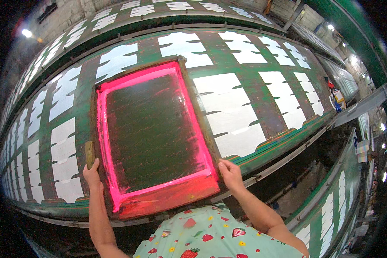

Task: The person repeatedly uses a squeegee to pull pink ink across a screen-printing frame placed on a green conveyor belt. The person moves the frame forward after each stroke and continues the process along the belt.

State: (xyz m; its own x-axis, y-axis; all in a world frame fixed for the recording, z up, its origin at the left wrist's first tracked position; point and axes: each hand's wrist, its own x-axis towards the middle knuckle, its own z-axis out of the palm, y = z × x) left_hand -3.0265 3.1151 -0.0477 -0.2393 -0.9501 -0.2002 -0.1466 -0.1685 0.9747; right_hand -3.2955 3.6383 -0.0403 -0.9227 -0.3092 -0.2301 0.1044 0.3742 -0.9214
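High and far to the left of the frame (199, 107), a bright lamp (26, 33). Closer in on that same side, rows of white pieces (66, 161) with dark notches along them, lying flat on a long green table (256, 94). Right beside the frame's left edge, a narrow olive-brown block (89, 155), lengthwise along the wood. At the lower end of this block, the left hand (92, 174), fingers bent in, one tip close to the frame; cannot tell whether grasping the block, the frame or both. In the middle of everything, the frame itself, turned slightly askew over the near part of the table; cannot tell whether touching the tabletop. Inside the frame, a dark panel (152, 133), ringed on all four sides by bright pink paint (176, 182), with a wide red smear (172, 198) along the lower side. Below the frame's lower edge, a pale green garment (202, 236) printed with strawberries and small yellow spots. Low on the frame's right edge, the right hand (231, 175), clenched on the wood, other fingers partly hidden behind the thumb. Just right of the frame, more white pieces in two rows. Well to the lower right of the frame, a second table (314, 221), also green, also bearing white pieces. Farther right, a cluster of red, blue and yellow items (337, 96), then a green beam (361, 34) high above the frame's level.
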